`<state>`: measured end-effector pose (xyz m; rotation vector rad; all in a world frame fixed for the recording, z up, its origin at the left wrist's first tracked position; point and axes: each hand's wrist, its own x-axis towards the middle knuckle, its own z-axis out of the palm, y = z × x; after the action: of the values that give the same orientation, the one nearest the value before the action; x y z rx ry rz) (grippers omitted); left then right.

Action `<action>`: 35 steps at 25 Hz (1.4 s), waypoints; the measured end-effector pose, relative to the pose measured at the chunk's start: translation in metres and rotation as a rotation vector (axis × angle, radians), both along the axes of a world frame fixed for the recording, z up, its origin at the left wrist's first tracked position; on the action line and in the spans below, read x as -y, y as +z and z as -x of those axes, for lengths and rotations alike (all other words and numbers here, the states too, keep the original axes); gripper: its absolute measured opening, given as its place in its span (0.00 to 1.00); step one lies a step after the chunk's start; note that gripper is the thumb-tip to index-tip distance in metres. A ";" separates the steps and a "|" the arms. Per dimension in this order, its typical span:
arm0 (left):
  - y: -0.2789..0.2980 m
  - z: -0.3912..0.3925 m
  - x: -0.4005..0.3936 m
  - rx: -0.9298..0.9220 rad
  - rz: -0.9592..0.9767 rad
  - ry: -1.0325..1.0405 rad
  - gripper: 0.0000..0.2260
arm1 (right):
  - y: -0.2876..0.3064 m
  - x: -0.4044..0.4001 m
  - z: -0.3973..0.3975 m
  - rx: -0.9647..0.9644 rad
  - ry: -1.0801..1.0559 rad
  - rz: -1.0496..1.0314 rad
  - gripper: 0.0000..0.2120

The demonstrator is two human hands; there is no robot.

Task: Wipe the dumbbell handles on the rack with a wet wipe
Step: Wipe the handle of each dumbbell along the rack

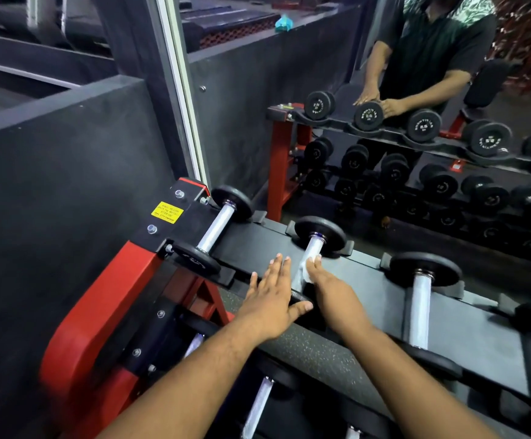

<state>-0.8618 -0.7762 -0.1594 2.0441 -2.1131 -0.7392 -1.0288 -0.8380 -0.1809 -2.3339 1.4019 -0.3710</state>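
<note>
Rack (251,245): right hand (327,289) gripping wipe (305,270)

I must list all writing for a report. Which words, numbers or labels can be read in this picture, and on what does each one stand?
"2.5": on the end plates of the dumbbells in the mirror, mirrored.
Ring of brand letters on those same plates: too blurred to read.
Yellow sticker on the rack end: black lines of print, too small to read.
Lower reflected dumbbells: markings unreadable.
</note>
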 end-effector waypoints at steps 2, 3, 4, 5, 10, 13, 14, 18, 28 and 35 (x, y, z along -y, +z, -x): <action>-0.001 0.002 0.000 -0.015 -0.010 -0.008 0.43 | 0.000 0.011 0.011 -0.280 0.209 0.183 0.30; -0.001 0.002 -0.001 -0.017 -0.007 -0.007 0.43 | 0.002 0.022 0.014 -0.366 0.268 0.323 0.29; 0.000 0.002 -0.001 -0.014 -0.006 -0.005 0.43 | 0.007 0.034 0.014 -0.462 0.283 0.433 0.28; 0.001 0.002 -0.001 -0.013 -0.007 -0.002 0.43 | 0.015 0.041 0.011 -0.571 0.254 0.492 0.29; 0.004 0.001 0.000 -0.025 -0.023 0.006 0.43 | 0.027 0.050 -0.027 -0.794 0.493 0.495 0.22; 0.003 0.001 0.000 -0.027 0.002 0.018 0.43 | 0.033 0.055 -0.005 -0.613 0.745 0.361 0.25; 0.003 0.002 -0.001 -0.020 0.002 0.015 0.43 | 0.031 0.057 0.005 -0.611 0.676 0.403 0.27; 0.000 0.002 -0.001 -0.022 -0.013 0.010 0.43 | 0.015 0.038 0.006 -0.585 0.446 0.330 0.29; -0.001 0.000 0.001 -0.029 -0.006 0.007 0.43 | 0.011 0.033 0.002 -0.379 0.403 0.202 0.32; 0.002 0.000 -0.002 -0.015 -0.013 -0.001 0.43 | 0.007 0.037 0.003 -0.320 0.126 0.206 0.35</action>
<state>-0.8623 -0.7747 -0.1573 2.0378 -2.1063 -0.7687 -1.0322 -0.8752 -0.1738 -2.7311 1.4003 -0.1114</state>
